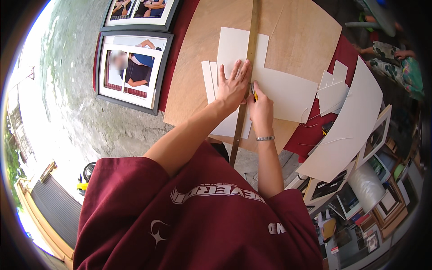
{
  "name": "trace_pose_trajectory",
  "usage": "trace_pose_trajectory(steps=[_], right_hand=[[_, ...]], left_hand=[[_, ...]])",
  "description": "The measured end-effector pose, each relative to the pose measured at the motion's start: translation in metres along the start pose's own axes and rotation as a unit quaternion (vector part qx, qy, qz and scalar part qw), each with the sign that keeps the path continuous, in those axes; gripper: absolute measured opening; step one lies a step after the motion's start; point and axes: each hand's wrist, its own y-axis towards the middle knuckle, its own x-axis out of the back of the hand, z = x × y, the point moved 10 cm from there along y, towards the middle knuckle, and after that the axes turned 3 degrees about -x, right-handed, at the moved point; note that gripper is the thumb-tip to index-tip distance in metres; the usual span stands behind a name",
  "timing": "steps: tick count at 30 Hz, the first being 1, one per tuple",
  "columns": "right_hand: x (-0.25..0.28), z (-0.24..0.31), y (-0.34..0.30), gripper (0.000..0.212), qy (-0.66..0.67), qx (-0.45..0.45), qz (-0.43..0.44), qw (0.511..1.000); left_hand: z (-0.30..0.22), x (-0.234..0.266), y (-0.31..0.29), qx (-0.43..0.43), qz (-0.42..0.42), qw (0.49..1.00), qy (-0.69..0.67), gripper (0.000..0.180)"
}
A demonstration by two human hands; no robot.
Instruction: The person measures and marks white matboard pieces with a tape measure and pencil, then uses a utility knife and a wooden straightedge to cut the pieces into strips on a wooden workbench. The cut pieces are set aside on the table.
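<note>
White card (234, 42) lies at twelve o'clock beneath the ruler (253, 40) I have the left hand (232, 87) pinning, fingers spread, the right hand (262, 108) gripping a knife (255, 96) in its fingers, while narrow strips (209, 81) at the left's nine o'clock look finished, this cut seemingly incomplete.

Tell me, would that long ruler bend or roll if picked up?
The long ruler is probably stiff: it looks straight even where it juts past the wooden board. Being flat, it likely won't roll. So long and narrow, it might swing if lifted by one end.
</note>
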Motion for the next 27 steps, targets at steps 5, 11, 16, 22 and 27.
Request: trace_pose_trajectory(steps=[5, 11, 16, 22, 27], right_hand=[[-0.004, -0.007, -0.032, 0.047, -0.018, -0.087, 0.082, 0.993], [-0.012, -0.025, -0.072, 0.054, -0.034, -0.105, 0.099, 0.989], [-0.016, -0.032, -0.096, 0.055, -0.036, -0.130, 0.120, 0.984], [-0.019, -0.040, -0.115, 0.057, -0.029, -0.120, 0.102, 0.987], [-0.013, -0.038, -0.128, 0.053, -0.001, -0.155, 0.111, 0.982]], left_hand=[[0.000, 0.002, -0.001, 0.004, 0.012, 1.000, -0.003, 0.127], [0.001, -0.003, 0.001, 0.009, 0.017, 1.000, 0.008, 0.129], [0.001, -0.004, 0.000, 0.008, 0.013, 1.000, 0.009, 0.130], [0.000, -0.005, 0.001, 0.002, 0.009, 1.000, 0.007, 0.130], [0.002, -0.002, 0.001, 0.003, 0.018, 1.000, 0.005, 0.131]])
